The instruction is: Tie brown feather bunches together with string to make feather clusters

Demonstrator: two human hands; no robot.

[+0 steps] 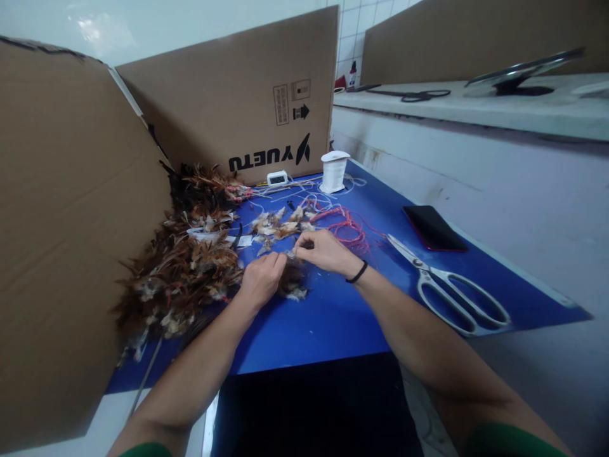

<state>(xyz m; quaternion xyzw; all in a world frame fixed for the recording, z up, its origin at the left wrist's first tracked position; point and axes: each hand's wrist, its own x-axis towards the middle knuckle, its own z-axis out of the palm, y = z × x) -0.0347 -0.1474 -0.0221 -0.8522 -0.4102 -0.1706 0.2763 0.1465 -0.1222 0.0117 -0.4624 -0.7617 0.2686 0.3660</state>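
Over the middle of the blue table my left hand (263, 277) is closed on a small bunch of brown and whitish feathers (294, 282), which hangs below its fingertips. My right hand (326, 249), with a black band at the wrist, pinches close beside it. A pale wisp shows at its fingertips, but what it grips is too small to make out. Just beyond both hands lie loose cream and brown feathers (276, 223). A tangle of red string (349, 230) spreads behind my right hand. To the left is a large heap of brown feathers (190, 273).
Large scissors (440, 279) and a dark phone (434, 227) lie at the right on the table (314, 336). A white spool (333, 172) and a small white display device (277, 178) stand at the back. Cardboard (214, 95) walls the back and left; a ledge (514, 101) runs along the right.
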